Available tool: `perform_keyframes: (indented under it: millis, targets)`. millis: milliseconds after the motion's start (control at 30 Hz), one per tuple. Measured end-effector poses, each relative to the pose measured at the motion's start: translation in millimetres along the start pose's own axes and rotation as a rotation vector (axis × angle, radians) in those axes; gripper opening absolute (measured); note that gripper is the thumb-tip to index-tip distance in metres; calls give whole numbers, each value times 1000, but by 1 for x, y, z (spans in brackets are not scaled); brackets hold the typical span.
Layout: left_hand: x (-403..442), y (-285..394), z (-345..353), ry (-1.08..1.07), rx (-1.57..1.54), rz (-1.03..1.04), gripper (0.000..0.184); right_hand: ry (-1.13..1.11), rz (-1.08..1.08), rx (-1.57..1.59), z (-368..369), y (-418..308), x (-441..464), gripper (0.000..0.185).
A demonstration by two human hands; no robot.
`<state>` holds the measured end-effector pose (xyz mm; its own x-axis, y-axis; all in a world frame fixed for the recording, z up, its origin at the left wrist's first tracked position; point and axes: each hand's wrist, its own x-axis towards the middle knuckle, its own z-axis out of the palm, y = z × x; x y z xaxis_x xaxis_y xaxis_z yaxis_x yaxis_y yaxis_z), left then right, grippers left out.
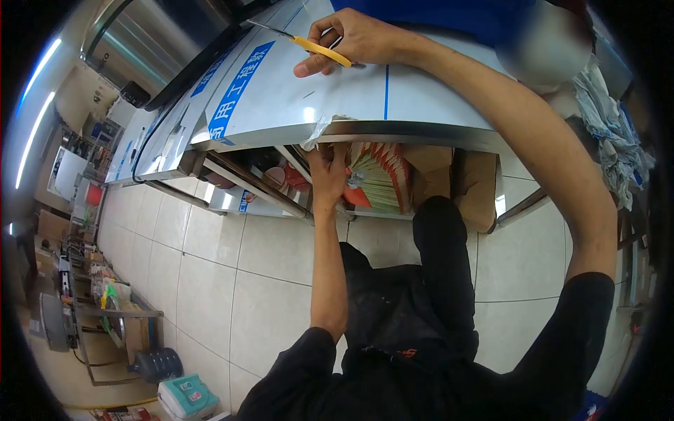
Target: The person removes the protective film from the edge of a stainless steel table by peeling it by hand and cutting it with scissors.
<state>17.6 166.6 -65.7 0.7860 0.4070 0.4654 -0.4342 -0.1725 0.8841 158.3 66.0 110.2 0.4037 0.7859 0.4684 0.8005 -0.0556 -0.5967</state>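
My right hand (358,41) is closed around yellow-handled scissors (319,52) above the metal tabletop, with the blades pointing to the upper left. My left hand (328,168) reaches just under the table's front edge, its fingers bent and their tips partly hidden. A crumpled strip of clear plastic film (317,132) hangs over the edge right at these fingers; whether they grip it is unclear. Beside this hand, on the lower shelf, lies a plastic-wrapped bundle of red and pale green packets (382,179).
The metal table (295,98) carries blue-printed protective film. Cardboard boxes (476,189) stand under it at the right. A grey cloth (607,119) hangs at the far right. A steel appliance (158,42) is at the upper left. A water bottle (158,363) lies on the tiled floor.
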Motion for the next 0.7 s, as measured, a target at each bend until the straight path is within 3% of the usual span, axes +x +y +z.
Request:
perform_keyframes:
  millis: [33, 100, 133, 200, 267, 333, 433, 500, 567, 600, 633, 700]
  targets:
    - [1, 0, -3, 3, -2, 1, 16, -3, -2, -2, 0, -2, 0, 71]
    - [4, -2, -12, 38, 383, 293, 15, 0, 39, 20, -1, -6, -4, 67]
    - [6, -7, -18, 40, 380, 287, 15, -5, 43, 19, -7, -14, -7, 67]
    - [14, -12, -25, 29, 453, 324, 15, -119, 152, 221, -20, -28, -11, 50]
    - [15, -11, -24, 26, 581, 358, 16, -126, 136, 240, -20, -28, -13, 50]
    - [11, -7, -17, 31, 441, 199, 16, -130, 120, 264, -21, -35, -19, 51]
    - [6, -14, -14, 45, 601, 273, 18, -137, 98, 241, -21, -40, -27, 50]
    - [-9, -108, -50, -61, 730, 150, 22, -65, 34, 208, 3, -22, -23, 62]
    - [-74, -133, -60, 26, 428, -56, 27, -96, -18, 290, 14, -24, -36, 61]
    - [-87, -166, -67, 134, 306, 9, 33, -99, -84, 380, -2, -26, -30, 60]
    - [-84, -138, -58, 208, 234, -196, 34, -54, -86, 371, -11, -27, -25, 60]
    - [-114, -126, -71, 408, 186, -325, 29, -43, 22, 245, 5, -28, -28, 65]
